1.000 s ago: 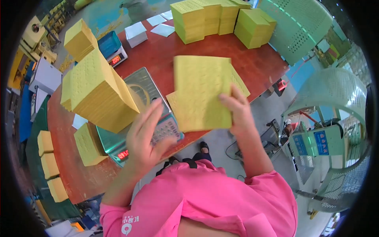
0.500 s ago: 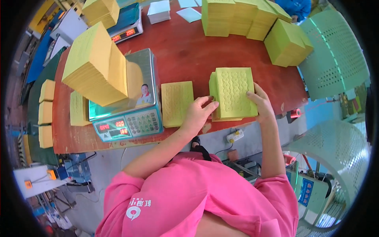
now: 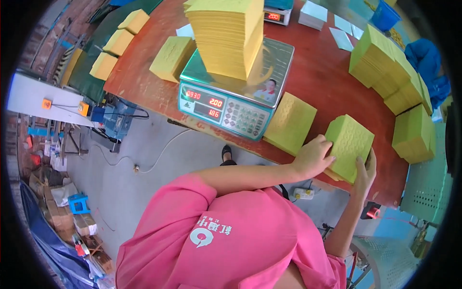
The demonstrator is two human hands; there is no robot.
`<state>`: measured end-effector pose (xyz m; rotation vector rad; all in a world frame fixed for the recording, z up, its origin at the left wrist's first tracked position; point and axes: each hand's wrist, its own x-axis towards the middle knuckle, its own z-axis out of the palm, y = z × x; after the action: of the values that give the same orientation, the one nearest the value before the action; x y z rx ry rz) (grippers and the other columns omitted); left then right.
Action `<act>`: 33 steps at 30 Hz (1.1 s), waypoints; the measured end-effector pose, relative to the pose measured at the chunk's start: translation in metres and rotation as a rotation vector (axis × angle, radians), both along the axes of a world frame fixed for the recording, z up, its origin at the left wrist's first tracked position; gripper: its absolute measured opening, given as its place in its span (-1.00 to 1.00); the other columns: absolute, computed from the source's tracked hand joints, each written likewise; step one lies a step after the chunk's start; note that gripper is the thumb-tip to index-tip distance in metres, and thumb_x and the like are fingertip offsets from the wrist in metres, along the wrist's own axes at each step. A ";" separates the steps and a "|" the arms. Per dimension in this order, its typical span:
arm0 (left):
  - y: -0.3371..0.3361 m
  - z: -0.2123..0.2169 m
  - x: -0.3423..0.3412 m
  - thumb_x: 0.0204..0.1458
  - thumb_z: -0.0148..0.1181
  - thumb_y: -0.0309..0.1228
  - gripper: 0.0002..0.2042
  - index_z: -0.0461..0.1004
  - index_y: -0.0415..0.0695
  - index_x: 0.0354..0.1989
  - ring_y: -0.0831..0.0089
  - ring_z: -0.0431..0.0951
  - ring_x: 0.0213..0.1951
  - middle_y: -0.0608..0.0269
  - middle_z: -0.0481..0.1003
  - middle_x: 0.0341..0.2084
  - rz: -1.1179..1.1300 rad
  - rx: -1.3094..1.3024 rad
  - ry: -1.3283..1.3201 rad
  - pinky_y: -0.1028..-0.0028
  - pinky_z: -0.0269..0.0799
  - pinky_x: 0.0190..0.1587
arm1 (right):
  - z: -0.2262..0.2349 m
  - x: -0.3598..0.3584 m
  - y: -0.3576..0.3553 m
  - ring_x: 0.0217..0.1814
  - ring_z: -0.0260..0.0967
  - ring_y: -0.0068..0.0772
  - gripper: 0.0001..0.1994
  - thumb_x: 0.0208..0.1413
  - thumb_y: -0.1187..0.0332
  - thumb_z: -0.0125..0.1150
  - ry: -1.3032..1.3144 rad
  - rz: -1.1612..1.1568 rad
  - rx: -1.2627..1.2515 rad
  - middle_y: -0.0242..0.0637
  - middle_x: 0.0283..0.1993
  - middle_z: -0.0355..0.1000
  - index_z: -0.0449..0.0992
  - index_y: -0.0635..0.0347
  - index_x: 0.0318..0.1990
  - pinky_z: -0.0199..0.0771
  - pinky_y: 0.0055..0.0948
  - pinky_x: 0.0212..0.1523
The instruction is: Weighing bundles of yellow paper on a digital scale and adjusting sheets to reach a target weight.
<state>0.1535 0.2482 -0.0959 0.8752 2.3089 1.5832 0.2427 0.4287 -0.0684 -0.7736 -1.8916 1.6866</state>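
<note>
A stack of yellow paper [image 3: 350, 144], its top sheet embossed with rows of curved marks, stands at the red table's front edge. My left hand [image 3: 314, 158] is closed at its left side, thumb and fingers against the sheet edges. Round the right side curls my right hand [image 3: 364, 172], its thumb by the top sheet's edge and its fingers partly hidden. A lower yellow stack [image 3: 291, 124] lies just left of my left hand. Further left, a digital scale [image 3: 236, 108] with lit red digits bears a tall yellow paper stack [image 3: 226, 43].
More yellow stacks [image 3: 385, 65] line the table's [image 3: 315, 72] far right, beside blue cloth [image 3: 428, 67]. A second scale [image 3: 278, 15] and white paper [image 3: 313, 15] sit at the back. Several yellow blocks [image 3: 118, 42] rest on a green surface at the left. A power strip [image 3: 304, 193] lies below the table.
The view has turned leftward, so the table and scale appear further right and tilted. Both hands remain at the sides of the same yellow paper stack.
</note>
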 end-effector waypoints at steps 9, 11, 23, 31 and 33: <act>-0.033 0.040 -0.024 0.02 0.26 -0.43 -0.61 0.42 -0.30 0.02 0.07 0.50 -0.16 0.01 0.41 -0.13 -0.132 0.150 0.132 0.25 0.45 -0.12 | -0.010 0.010 -0.004 0.14 0.35 -0.37 -0.55 0.18 0.58 0.06 -0.084 -0.107 0.235 -0.18 0.15 0.38 0.32 0.35 0.25 0.37 -0.41 0.15; -0.065 0.082 -0.046 -0.03 0.29 -0.53 -0.60 0.44 -0.27 0.03 0.11 0.52 -0.17 0.03 0.45 -0.09 -0.149 0.325 0.247 0.32 0.47 -0.14 | 0.000 0.007 -0.015 0.10 0.38 -0.39 -0.58 0.20 0.57 0.06 -0.019 -0.249 0.364 -0.20 0.10 0.42 0.34 0.34 0.23 0.39 -0.42 0.12; -0.249 0.206 -0.248 -0.06 0.32 -0.53 -0.75 0.58 -0.23 -0.16 0.19 0.54 0.01 0.14 0.56 -0.07 0.106 -0.089 1.057 0.32 0.44 0.05 | 0.110 -0.123 -0.231 -0.09 0.42 -0.59 -0.82 0.16 0.64 0.05 0.285 0.348 0.052 -0.34 -0.19 0.50 0.52 0.34 -0.12 0.41 -0.57 -0.04; -0.264 0.206 -0.292 -0.03 0.31 -0.43 -0.74 0.58 -0.23 -0.14 0.19 0.55 -0.02 0.09 0.57 -0.09 -0.099 -0.106 0.785 0.33 0.44 0.04 | 0.121 -0.185 -0.283 -0.11 0.42 -0.60 -0.85 0.21 0.59 0.09 0.417 0.469 -0.063 -0.35 -0.17 0.51 0.52 0.32 -0.09 0.41 -0.56 -0.04; -0.264 0.208 -0.298 -0.01 0.30 -0.42 -0.77 0.60 -0.22 -0.18 0.18 0.56 -0.06 0.09 0.58 -0.12 -0.141 -0.124 0.833 0.32 0.45 0.01 | 0.115 -0.187 -0.289 -0.11 0.43 -0.60 -0.86 0.22 0.58 0.09 0.387 0.457 -0.072 -0.34 -0.15 0.51 0.52 0.33 -0.10 0.41 -0.56 -0.05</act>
<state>-0.1447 -0.0159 0.1118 1.8843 2.7029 1.1096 0.0552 0.1398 0.0466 -0.0158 -1.8208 2.0037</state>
